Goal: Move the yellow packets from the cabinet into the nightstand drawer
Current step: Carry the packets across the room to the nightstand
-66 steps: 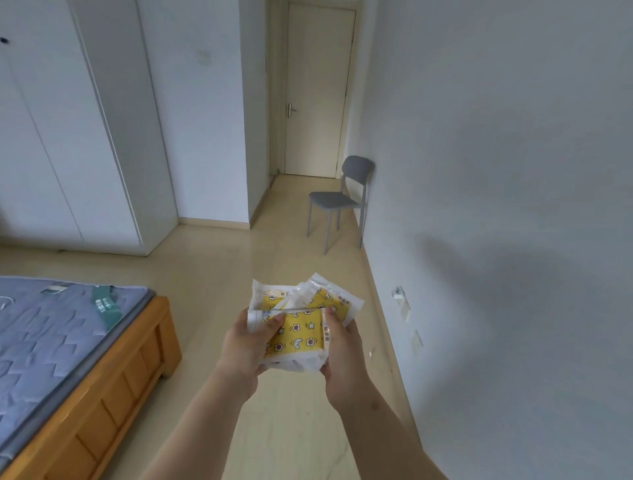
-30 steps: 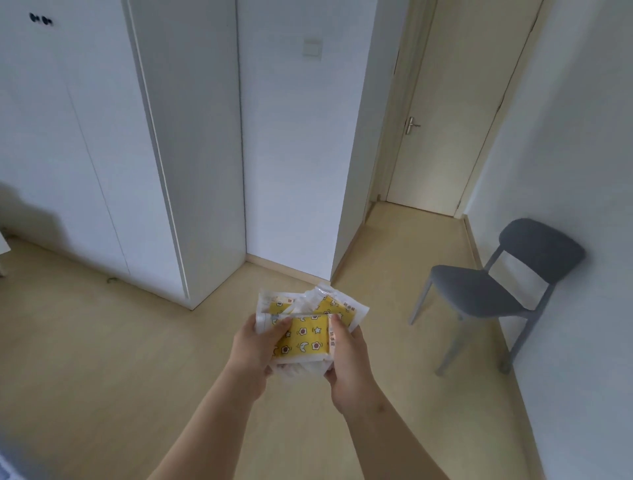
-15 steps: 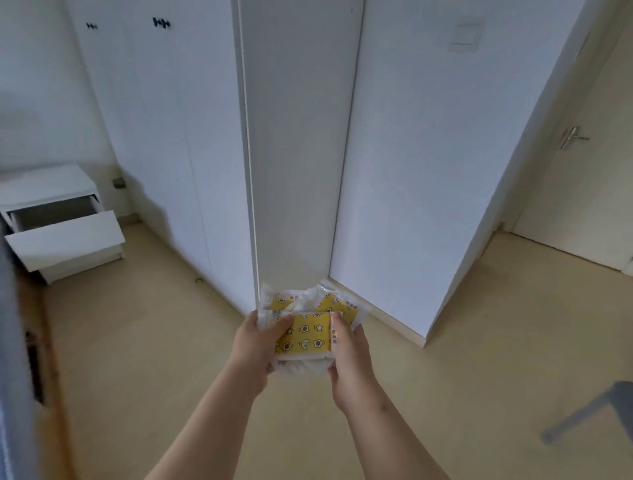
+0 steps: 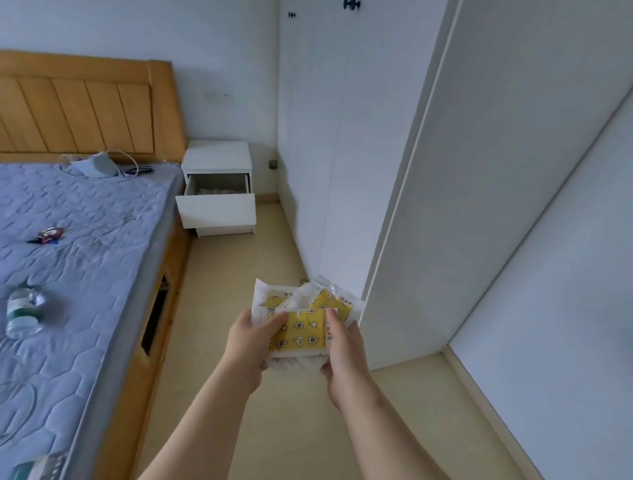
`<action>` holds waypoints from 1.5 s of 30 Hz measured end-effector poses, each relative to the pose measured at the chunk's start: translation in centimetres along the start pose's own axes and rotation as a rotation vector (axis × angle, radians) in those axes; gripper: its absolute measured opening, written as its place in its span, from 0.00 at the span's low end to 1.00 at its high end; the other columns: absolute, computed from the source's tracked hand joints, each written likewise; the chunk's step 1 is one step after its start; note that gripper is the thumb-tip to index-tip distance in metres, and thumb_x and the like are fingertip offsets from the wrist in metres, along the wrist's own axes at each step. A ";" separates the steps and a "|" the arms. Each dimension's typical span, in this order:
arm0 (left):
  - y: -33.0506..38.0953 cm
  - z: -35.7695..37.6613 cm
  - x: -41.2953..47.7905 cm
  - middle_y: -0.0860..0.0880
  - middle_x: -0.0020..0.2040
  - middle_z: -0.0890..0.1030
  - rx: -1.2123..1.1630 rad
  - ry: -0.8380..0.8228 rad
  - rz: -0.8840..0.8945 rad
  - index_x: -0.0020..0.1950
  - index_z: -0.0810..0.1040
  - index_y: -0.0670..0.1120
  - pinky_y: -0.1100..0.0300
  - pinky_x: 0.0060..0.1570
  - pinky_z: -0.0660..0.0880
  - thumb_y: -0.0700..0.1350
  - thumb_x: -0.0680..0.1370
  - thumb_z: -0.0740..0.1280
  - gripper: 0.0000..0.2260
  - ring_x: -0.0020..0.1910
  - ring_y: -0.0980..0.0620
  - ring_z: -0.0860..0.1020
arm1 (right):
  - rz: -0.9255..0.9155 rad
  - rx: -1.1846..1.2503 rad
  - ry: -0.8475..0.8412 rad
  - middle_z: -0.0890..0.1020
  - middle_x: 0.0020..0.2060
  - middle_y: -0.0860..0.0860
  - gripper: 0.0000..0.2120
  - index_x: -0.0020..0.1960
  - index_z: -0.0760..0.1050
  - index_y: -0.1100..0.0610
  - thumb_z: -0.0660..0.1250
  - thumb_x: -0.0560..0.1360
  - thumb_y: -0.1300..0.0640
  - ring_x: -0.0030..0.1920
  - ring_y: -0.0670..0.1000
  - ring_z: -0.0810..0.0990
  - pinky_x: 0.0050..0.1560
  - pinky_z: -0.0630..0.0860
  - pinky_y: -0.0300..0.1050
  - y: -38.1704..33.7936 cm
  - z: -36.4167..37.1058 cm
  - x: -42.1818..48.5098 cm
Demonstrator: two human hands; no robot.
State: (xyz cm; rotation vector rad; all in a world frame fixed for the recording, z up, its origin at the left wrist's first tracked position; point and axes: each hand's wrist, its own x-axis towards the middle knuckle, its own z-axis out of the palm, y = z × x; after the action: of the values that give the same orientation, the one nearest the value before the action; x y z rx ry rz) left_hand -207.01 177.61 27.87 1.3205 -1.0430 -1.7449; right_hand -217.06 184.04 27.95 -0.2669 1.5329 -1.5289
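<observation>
A: Where are the yellow packets [image 4: 303, 330]?

B: In the air over the pale floor [image 4: 236, 274], in the lower middle of the view, held between both hands. It is a small fanned stack of white-edged wrappers with yellow panels printed with stars, moons and flowers. I cannot tell how many there are.

A: How are the hands set?

B: The left hand [image 4: 251, 337] grips the stack's left edge, thumb laid across the front and fingers curled underneath. The right hand [image 4: 344, 346] does the same on the right edge, thumb on top. Both are closed around the packets.

A: And the nightstand?

B: The white nightstand [image 4: 217, 156] stands against the far wall, between the wooden headboard [image 4: 85, 106] and the white cabinet [image 4: 342, 137]. Its drawer [image 4: 215, 209] is pulled out. Something pale lies inside, too small to make out. The packets are well apart from it.

A: What else shows?

B: A bed with a blue quilted mattress [image 4: 96, 240] fills the left side. On it lie a clear water bottle [image 4: 22, 310] on its side, a small red and blue trinket [image 4: 48, 235], and a grey pouch with cables [image 4: 96, 164] near the headboard. The cabinet doors on the right are closed, with dark knobs [image 4: 351, 4] at the top.
</observation>
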 end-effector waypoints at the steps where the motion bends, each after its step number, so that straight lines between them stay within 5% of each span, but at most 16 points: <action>1: 0.6 -0.5 1.9 0.43 0.50 0.82 -0.018 0.023 0.001 0.49 0.75 0.48 0.46 0.49 0.78 0.43 0.75 0.70 0.05 0.46 0.43 0.82 | 0.016 -0.007 -0.024 0.83 0.47 0.49 0.07 0.50 0.76 0.45 0.62 0.77 0.45 0.51 0.53 0.82 0.59 0.76 0.56 -0.4 1.5 1.8; 8: 8.1 -3.7 16.2 0.45 0.48 0.83 -0.069 0.089 0.039 0.49 0.76 0.50 0.49 0.45 0.80 0.43 0.75 0.70 0.05 0.44 0.46 0.82 | 0.028 0.018 -0.165 0.83 0.49 0.50 0.06 0.54 0.74 0.47 0.60 0.79 0.50 0.52 0.53 0.81 0.59 0.75 0.55 -4.6 12.8 14.1; 15: 16.0 -8.0 29.1 0.45 0.48 0.83 -0.057 0.176 0.060 0.49 0.75 0.50 0.51 0.43 0.81 0.44 0.75 0.70 0.06 0.45 0.46 0.83 | 0.067 0.028 -0.253 0.84 0.47 0.51 0.10 0.59 0.74 0.50 0.60 0.80 0.50 0.43 0.50 0.83 0.40 0.77 0.44 -7.6 24.8 24.9; 19: 18.1 -9.8 35.1 0.46 0.47 0.83 -0.047 0.234 0.043 0.48 0.75 0.50 0.55 0.37 0.79 0.45 0.76 0.69 0.04 0.44 0.47 0.83 | 0.115 0.033 -0.281 0.84 0.48 0.52 0.09 0.59 0.73 0.49 0.59 0.80 0.51 0.45 0.51 0.83 0.40 0.78 0.45 -8.1 29.7 30.4; 26: 23.0 -11.3 48.2 0.46 0.48 0.83 -0.068 0.290 0.047 0.49 0.75 0.50 0.41 0.51 0.78 0.44 0.75 0.70 0.06 0.46 0.44 0.83 | 0.132 0.030 -0.357 0.83 0.47 0.51 0.07 0.56 0.73 0.48 0.59 0.80 0.51 0.44 0.50 0.83 0.37 0.78 0.44 -10.5 38.1 42.4; 29: 25.9 -11.0 54.8 0.47 0.46 0.84 -0.044 0.324 0.057 0.48 0.74 0.51 0.40 0.53 0.77 0.46 0.75 0.71 0.07 0.45 0.45 0.83 | 0.084 0.016 -0.374 0.84 0.48 0.53 0.06 0.55 0.74 0.48 0.60 0.80 0.52 0.47 0.53 0.84 0.47 0.81 0.53 -12.4 41.7 48.9; 32: 29.0 -10.8 60.9 0.46 0.45 0.84 -0.040 0.329 0.047 0.50 0.76 0.50 0.41 0.51 0.79 0.47 0.74 0.71 0.08 0.44 0.45 0.83 | 0.075 0.011 -0.421 0.83 0.50 0.54 0.07 0.56 0.74 0.49 0.61 0.80 0.52 0.50 0.55 0.83 0.54 0.79 0.59 -14.8 45.3 54.9; 45: 35.8 -15.0 83.7 0.44 0.43 0.84 -0.091 0.332 -0.106 0.48 0.76 0.46 0.50 0.42 0.80 0.45 0.74 0.71 0.06 0.40 0.45 0.83 | 0.134 -0.103 -0.419 0.85 0.46 0.55 0.11 0.55 0.75 0.53 0.71 0.73 0.59 0.46 0.55 0.84 0.49 0.81 0.56 -17.1 59.7 73.7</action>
State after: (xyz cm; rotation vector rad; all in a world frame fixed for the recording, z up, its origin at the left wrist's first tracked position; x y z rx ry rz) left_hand -209.75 85.48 23.96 1.5643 -0.7107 -1.5576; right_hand -222.67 88.04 22.32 -0.5000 1.2681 -1.1999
